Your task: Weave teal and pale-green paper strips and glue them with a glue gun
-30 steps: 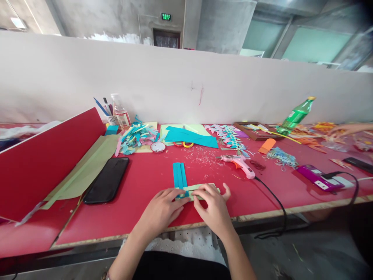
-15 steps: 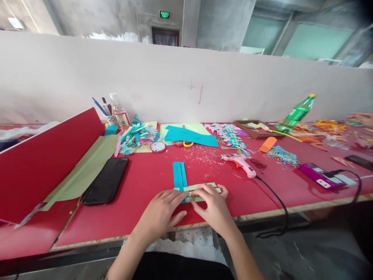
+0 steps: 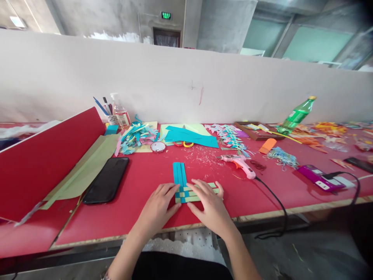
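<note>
On the red tabletop lies a small woven piece of paper strips [image 3: 182,194], a blue and pale green checkerboard. Its blue strips [image 3: 179,174] stretch away from me and its green ends point right. At the weave's left edge is my left hand [image 3: 156,205], thumb and index finger apart, their tips touching the edge. My right hand [image 3: 210,202] covers the green strips, with its thumb at the near edge, index fingertip on the far side and outer fingers bent round the right ends. Part of the green strips is hidden under it.
A black phone [image 3: 106,181] and green paper sheets [image 3: 84,167] lie left. A pink glue gun [image 3: 240,163] with a black cord lies right, near a purple box [image 3: 319,177]. Behind are blue paper [image 3: 190,136], paper scraps [image 3: 135,138], a tape roll [image 3: 158,147] and a green bottle [image 3: 297,115].
My left hand has drawn back left from the top of the weave, so its checkerboard now shows. My right hand has shifted slightly left, its fingers spread wider.
</note>
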The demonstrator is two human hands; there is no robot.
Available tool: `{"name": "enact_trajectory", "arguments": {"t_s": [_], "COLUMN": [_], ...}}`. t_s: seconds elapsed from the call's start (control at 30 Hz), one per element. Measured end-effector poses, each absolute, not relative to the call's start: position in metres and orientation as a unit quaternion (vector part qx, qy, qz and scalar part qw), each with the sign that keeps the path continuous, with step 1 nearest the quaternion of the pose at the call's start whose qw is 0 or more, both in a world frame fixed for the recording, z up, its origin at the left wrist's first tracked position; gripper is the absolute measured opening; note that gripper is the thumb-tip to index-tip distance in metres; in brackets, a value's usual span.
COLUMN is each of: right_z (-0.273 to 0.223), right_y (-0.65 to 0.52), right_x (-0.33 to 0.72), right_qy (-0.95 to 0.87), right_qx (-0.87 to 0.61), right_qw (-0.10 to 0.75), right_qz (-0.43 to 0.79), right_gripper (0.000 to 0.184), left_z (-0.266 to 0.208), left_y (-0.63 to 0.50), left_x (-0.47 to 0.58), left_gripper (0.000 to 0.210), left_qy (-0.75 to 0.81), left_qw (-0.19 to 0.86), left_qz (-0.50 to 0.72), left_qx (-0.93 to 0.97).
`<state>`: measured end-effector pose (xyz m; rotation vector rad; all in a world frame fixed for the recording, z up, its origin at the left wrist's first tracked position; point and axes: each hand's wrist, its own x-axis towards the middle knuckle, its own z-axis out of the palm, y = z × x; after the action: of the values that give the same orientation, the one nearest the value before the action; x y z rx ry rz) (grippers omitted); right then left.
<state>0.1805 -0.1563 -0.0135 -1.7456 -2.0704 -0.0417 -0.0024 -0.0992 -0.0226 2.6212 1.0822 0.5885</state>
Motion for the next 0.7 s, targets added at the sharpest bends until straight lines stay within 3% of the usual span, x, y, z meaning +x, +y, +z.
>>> {"name": "enact_trajectory", "arguments": {"t_s": [0.7], "right_z": [-0.0096], "right_y": [-0.1575], "right_x": [0.1776], "right_qy": [-0.748], "right_qx": [-0.630], "right_qw": [0.210], "right_qz": [0.000], "right_gripper": [0.028], "left_z": [-0.0189], "left_y": [-0.1006], "left_x": [0.0002], "left_gripper": [0.030], "left_qy": [0.362], "left_qw": [0.133], "left_qz": [0.226], "left_qx": [0.895]}}
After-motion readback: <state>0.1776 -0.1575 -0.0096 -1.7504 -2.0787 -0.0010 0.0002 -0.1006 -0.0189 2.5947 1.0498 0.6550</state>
